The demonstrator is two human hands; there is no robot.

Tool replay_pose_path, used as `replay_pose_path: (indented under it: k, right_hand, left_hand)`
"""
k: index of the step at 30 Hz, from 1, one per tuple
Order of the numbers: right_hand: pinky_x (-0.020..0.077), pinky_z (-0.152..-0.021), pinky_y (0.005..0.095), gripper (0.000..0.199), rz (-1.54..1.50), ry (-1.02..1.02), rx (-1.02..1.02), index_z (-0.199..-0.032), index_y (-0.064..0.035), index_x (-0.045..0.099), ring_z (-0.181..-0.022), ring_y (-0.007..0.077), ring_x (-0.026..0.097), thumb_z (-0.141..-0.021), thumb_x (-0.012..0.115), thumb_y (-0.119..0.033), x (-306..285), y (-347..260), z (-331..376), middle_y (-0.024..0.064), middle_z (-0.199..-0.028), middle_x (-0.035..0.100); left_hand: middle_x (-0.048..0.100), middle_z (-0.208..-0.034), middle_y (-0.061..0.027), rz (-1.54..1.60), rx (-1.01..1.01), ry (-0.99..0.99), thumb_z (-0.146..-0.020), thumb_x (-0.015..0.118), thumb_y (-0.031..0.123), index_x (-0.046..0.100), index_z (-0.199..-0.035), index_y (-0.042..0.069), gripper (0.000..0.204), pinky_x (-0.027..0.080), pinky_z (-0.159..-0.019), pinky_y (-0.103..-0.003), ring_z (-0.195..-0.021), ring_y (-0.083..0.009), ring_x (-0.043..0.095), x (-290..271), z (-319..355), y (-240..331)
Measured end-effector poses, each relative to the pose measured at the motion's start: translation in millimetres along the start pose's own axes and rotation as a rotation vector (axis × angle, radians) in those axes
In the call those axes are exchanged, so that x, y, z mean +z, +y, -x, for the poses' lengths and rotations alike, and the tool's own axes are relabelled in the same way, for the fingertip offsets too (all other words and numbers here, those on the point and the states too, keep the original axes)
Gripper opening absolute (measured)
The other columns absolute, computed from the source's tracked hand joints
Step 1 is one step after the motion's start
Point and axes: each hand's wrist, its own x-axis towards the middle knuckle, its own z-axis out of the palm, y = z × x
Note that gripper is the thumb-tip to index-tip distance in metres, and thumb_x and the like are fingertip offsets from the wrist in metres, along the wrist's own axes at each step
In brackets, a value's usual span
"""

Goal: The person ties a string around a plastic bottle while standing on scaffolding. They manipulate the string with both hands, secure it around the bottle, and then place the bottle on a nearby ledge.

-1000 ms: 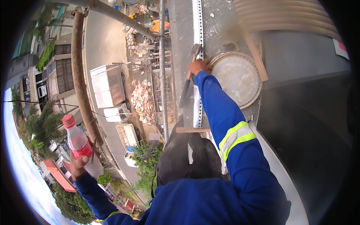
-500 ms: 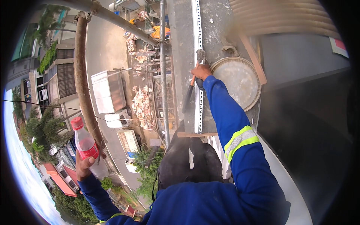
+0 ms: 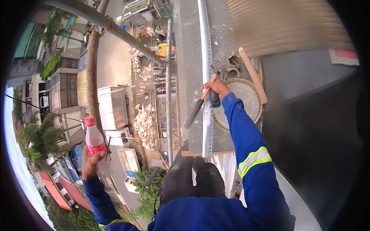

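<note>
Seen from high on a concrete ledge point(image 3: 189, 57), with the street far below at nine o'clock.

Right hand point(image 3: 219, 87) closed in a full fist around a hammer point(image 3: 200, 101), gripping high on the orange stretch of the handle, close under the steel head point(image 3: 216, 69). Long axis of the hammer running from one o'clock at the head down to seven o'clock at the black grip end, which hangs free below the fist over the ledge edge. Head touching or just above the perforated metal angle rail point(image 3: 205, 46); contact not clear enough to tell. Rail lying along the twelve-to-six line, passing just under the fist. Round metal pan point(image 3: 246, 98) at three o'clock of that hand, just beside the wrist, with a strip of wood point(image 3: 252, 75) slanting across its upper rim.

Left hand point(image 3: 91, 163) well apart, down at eight o'clock of the hammer, fingers wrapped around the lower body of a clear plastic bottle point(image 3: 94, 142) with a red cap and red label, held upright out over the drop, beside a wooden scaffold pole point(image 3: 92, 77).

Hammer thus wholly in the right hand; left arm far from it and occupied. Dark rounded shape point(image 3: 192, 181) at six o'clock, close against the blue-sleeved chest, not identifiable.
</note>
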Motion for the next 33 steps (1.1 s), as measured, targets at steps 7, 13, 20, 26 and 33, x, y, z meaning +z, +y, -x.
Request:
replay_pose_path:
  k: [7,13,20,26,33]
  right_hand:
    - [0.0512,-0.074,0.0279,0.022,-0.128,-0.206,0.03,-0.091,-0.0011,0.075,-0.08,0.0192,0.066,-0.079,0.07,-0.018,-54,-28,96,0.0102,-0.088,0.07]
    - [0.0503,-0.078,0.0273,0.024,-0.026,-0.236,0.028,-0.094,0.001,0.073,-0.083,0.0195,0.066,-0.078,0.07,-0.017,-96,-22,174,0.0099,-0.092,0.071]
    - [0.0503,-0.082,0.0277,0.023,-0.074,-0.271,0.079,-0.095,0.001,0.071,-0.088,0.0189,0.065,-0.08,0.07,-0.015,-127,-9,252,0.0096,-0.092,0.07]
    - [0.0486,-0.086,0.0265,0.021,-0.217,-0.376,0.083,-0.096,-0.0002,0.071,-0.091,0.0167,0.065,-0.082,0.07,-0.015,-109,17,273,0.0069,-0.094,0.069]
    - [0.0472,-0.091,0.0285,0.019,-0.239,-0.484,0.079,-0.094,0.0002,0.072,-0.094,0.0169,0.065,-0.082,0.07,-0.015,-100,42,294,0.007,-0.096,0.07]
  left_hand:
    - [0.068,-0.082,-0.006,-0.303,0.197,0.313,-0.078,0.078,0.033,0.065,-0.095,-0.002,0.041,0.049,-0.066,-0.031,-0.07,-0.0133,0.061,-13,-84,-28]
    - [0.069,-0.079,-0.0085,-0.458,0.188,0.538,-0.076,0.079,0.038,0.067,-0.094,-0.001,0.045,0.05,-0.067,-0.033,-0.07,-0.0171,0.064,-25,-109,-37]
    - [0.069,-0.078,-0.0088,-0.369,0.101,0.541,-0.073,0.078,0.038,0.068,-0.091,0.001,0.043,0.049,-0.066,-0.033,-0.07,-0.0182,0.064,-32,-110,-36]
    - [0.072,-0.087,-0.0154,-0.53,0.047,0.507,-0.065,0.078,0.044,0.071,-0.099,0.004,0.053,0.053,-0.075,-0.039,-0.081,-0.0294,0.07,-24,-125,-36]
    - [0.072,-0.097,-0.021,-0.742,-0.009,0.562,-0.062,0.075,0.054,0.067,-0.104,0.004,0.066,0.055,-0.081,-0.044,-0.09,-0.0384,0.07,-13,-131,-31]
